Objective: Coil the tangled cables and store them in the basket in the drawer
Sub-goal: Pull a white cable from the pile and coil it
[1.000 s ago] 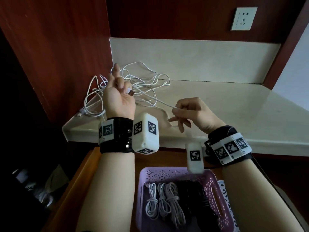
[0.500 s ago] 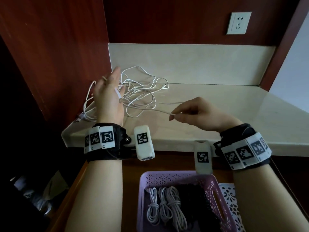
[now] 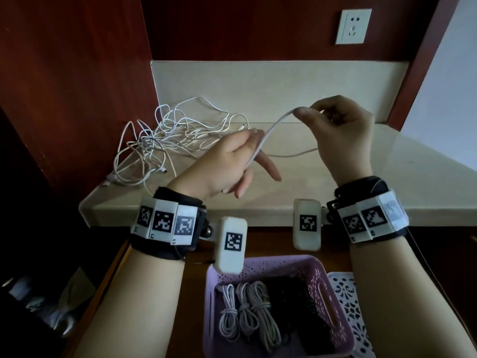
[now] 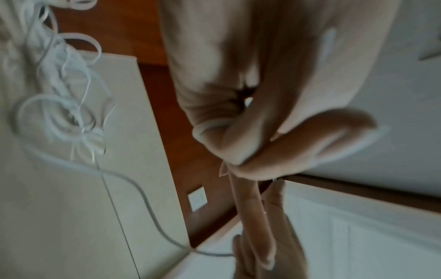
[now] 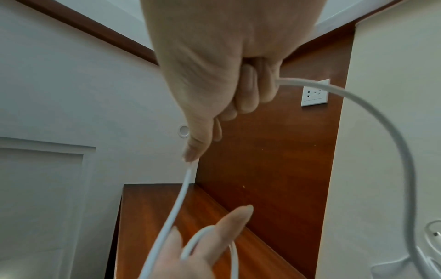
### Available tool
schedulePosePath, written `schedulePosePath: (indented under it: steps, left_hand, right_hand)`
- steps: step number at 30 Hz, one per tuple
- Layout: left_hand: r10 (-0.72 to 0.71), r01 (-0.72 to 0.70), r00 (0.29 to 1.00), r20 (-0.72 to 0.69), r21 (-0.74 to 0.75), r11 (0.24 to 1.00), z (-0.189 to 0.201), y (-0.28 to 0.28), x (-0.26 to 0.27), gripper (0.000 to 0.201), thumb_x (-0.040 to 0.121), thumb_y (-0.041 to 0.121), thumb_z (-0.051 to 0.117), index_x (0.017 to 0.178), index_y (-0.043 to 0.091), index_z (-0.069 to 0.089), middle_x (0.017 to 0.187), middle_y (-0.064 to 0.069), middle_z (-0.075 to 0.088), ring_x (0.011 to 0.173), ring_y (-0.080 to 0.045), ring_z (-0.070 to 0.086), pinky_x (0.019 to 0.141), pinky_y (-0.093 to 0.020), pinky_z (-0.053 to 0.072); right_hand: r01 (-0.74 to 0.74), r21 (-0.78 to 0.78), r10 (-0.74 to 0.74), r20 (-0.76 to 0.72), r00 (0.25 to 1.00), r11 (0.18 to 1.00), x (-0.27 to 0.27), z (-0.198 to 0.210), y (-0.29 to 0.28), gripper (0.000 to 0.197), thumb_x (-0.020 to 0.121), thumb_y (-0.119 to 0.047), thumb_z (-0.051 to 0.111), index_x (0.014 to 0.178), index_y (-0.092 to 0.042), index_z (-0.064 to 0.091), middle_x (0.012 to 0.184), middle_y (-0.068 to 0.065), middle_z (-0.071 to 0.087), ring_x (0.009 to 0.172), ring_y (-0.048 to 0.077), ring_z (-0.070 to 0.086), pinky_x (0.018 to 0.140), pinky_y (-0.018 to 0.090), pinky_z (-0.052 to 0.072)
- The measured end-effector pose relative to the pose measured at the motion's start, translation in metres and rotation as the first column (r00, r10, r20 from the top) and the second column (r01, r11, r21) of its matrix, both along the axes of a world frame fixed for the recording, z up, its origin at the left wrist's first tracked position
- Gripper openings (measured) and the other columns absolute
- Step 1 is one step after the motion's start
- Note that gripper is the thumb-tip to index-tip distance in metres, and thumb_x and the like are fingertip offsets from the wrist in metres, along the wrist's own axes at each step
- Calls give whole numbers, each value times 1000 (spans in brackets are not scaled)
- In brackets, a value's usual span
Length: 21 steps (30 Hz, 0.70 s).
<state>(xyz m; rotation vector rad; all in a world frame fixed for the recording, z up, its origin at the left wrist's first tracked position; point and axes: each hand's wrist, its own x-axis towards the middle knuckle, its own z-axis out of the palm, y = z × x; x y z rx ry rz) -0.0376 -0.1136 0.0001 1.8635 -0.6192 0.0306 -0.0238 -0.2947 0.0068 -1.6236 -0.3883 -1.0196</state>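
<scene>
Your left hand [image 3: 224, 164] is up over the near edge of the counter [image 3: 335, 171]. Its fingers are mostly straight and spread, and the white cable [image 3: 268, 135] runs across them. The right wrist view shows a loop of it already round those fingers, so this hand looks like the thing you wind on. How tightly the thumb holds the cable there, I cannot tell.

Your right hand [image 3: 343, 135] is higher and further back. Its thumb and first finger pinch the cable, and the other fingers are curled in. The cable goes from that pinch down to your left hand, so the right hand seems to be feeding it round. The other part drops from your right hand and goes left toward the tangled pile [image 3: 167, 140].

That pile sits at the far left of the counter, close to the red wood wall [image 3: 77, 86]. It has many crossed loops, so the cable may catch as you pull more out. Go slow there.

The purple basket [image 3: 333, 285] is near you, in the open drawer [image 3: 113, 270] below the counter. Three white coiled cables [image 3: 245, 313] lie in its left part, with something dark beside them. A white lacy tray [image 3: 348, 301] is just to its right. A wall socket [image 3: 353, 27] is up on the far wall.
</scene>
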Motion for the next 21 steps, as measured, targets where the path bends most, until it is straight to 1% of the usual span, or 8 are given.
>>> schedulePosePath:
  steps: [2, 5, 9, 12, 14, 16, 19, 21]
  left_hand:
    - [-101, 93, 991, -85, -101, 991, 3, -5, -8, 44, 105, 35, 22, 123, 3, 46, 77, -11, 73, 25, -12, 34, 29, -14, 15]
    - [-215, 195, 969, -125, -150, 969, 6, -8, -13, 54, 103, 41, 19, 131, 4, 45, 70, -12, 70, 22, -9, 30, 27, -11, 13]
    - [-369, 330, 923, -106, -275, 903, 4, -9, -13, 41, 104, 27, 28, 130, 1, 47, 69, -12, 69, 23, -7, 32, 26, -11, 13]
    - [-405, 319, 911, -83, -481, 816, 4, -6, -10, 39, 104, 21, 25, 127, -3, 47, 65, -11, 68, 22, -4, 34, 26, -8, 17]
    - [-433, 293, 897, -93, -610, 737, 6, -3, -8, 39, 103, 19, 24, 115, -5, 51, 59, -11, 65, 22, -5, 37, 25, -8, 21]
    - [-489, 273, 866, -107, -718, 640, 7, 1, -6, 39, 100, 21, 28, 99, -3, 59, 55, -12, 63, 21, -7, 40, 24, -9, 24]
    - [-546, 262, 830, -115, -785, 562, 9, 10, -2, 41, 97, 24, 33, 86, -1, 64, 54, -13, 62, 22, -8, 43, 22, -11, 25]
    - [-609, 268, 788, -87, -842, 467, 12, 15, -1, 42, 100, 24, 30, 96, -6, 59, 62, -15, 67, 25, -11, 47, 24, -14, 33]
  right_hand:
    - [36, 58, -37, 13, 999, 998, 1, 1, -3, 29, 73, -25, 80, 61, -19, 55, 54, -1, 47, 50, 1, 37, 51, 15, 32]
    - [3, 152, 3, -41, 999, 988, 1, 3, -5, 30, 72, -26, 81, 60, -16, 55, 55, 0, 43, 52, 5, 36, 52, 20, 33]
    - [-98, 240, 134, -139, 981, 966, 6, -1, -5, 23, 79, -24, 75, 63, -17, 61, 50, -9, 43, 49, 7, 36, 50, 20, 33]
    - [-209, 147, 241, -252, 937, 967, 12, -12, 6, 19, 90, -26, 63, 73, -19, 68, 48, -7, 41, 44, 7, 33, 45, 19, 29]
    - [-256, 62, 262, -313, 913, 965, 14, -18, 19, 22, 94, -26, 57, 79, -16, 70, 51, 2, 37, 40, 6, 32, 42, 17, 28]
    - [-272, 9, 260, -319, 911, 962, 13, -22, 32, 26, 96, -25, 54, 83, -10, 71, 50, 2, 36, 40, 3, 31, 43, 15, 27]
    - [-242, -70, 212, -293, 932, 968, 11, -25, 44, 34, 97, -27, 53, 67, -32, 69, 48, -3, 37, 43, 6, 32, 45, 17, 27]
    - [-299, -168, 237, -312, 920, 939, 6, -27, 49, 38, 98, -28, 48, 66, -38, 66, 50, 6, 41, 42, 7, 34, 46, 17, 29]
